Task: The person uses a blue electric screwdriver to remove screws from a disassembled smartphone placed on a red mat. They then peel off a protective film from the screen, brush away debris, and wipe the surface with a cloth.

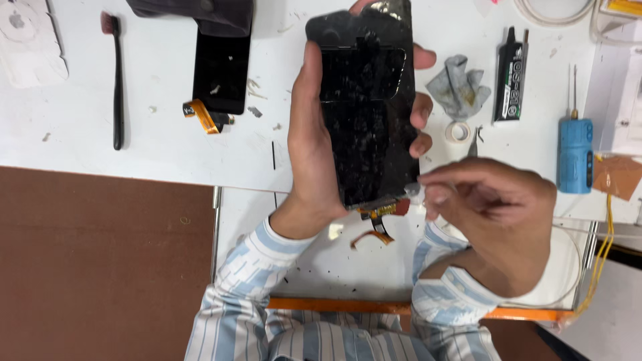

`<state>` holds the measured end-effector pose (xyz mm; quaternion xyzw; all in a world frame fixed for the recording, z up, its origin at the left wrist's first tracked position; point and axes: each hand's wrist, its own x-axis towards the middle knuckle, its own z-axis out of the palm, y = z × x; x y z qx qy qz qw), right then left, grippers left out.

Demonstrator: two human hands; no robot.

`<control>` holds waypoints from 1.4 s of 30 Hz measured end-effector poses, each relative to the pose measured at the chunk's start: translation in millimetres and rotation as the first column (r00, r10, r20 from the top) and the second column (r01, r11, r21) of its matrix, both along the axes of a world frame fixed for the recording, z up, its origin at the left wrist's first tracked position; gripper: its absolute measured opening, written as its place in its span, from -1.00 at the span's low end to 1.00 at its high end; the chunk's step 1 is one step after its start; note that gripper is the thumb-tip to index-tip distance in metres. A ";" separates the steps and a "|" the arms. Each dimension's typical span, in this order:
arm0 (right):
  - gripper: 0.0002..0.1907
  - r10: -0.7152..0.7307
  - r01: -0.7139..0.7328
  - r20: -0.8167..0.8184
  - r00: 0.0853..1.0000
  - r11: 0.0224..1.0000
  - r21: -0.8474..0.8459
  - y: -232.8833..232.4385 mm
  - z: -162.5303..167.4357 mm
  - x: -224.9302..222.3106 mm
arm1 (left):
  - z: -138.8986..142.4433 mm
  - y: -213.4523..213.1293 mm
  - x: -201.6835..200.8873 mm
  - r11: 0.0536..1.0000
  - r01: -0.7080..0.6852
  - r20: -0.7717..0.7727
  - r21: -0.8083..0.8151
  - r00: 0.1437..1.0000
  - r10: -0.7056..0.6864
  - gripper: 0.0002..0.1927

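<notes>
My left hand (pixel 311 154) grips a black phone screen panel (pixel 364 107) upright over the white workbench (pixel 154 134), thumb along its left edge and fingers wrapped round its right edge. The panel's face is speckled with debris, and orange flex cables (pixel 378 220) hang from its lower end. My right hand (pixel 488 200) sits at the panel's lower right corner, its fingertips pinched on a small pale scrap (pixel 413 190) at that edge.
Another black screen panel (pixel 221 70) with an orange flex lies at the back left, beside a black brush (pixel 118 80). A grey cloth (pixel 458 87), tape roll (pixel 458 131), black glue tube (pixel 511 73), tweezers (pixel 473 142) and blue tool (pixel 575 154) lie to the right.
</notes>
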<state>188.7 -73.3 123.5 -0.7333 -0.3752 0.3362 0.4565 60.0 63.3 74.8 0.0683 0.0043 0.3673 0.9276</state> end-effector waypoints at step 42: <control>-0.78 0.101 -0.102 0.088 0.991 0.995 0.006 -11.0 -0.8 -7.2 | -0.5 -6.0 -1.9 0.976 -0.122 -0.046 0.179 0.990 0.132 -0.41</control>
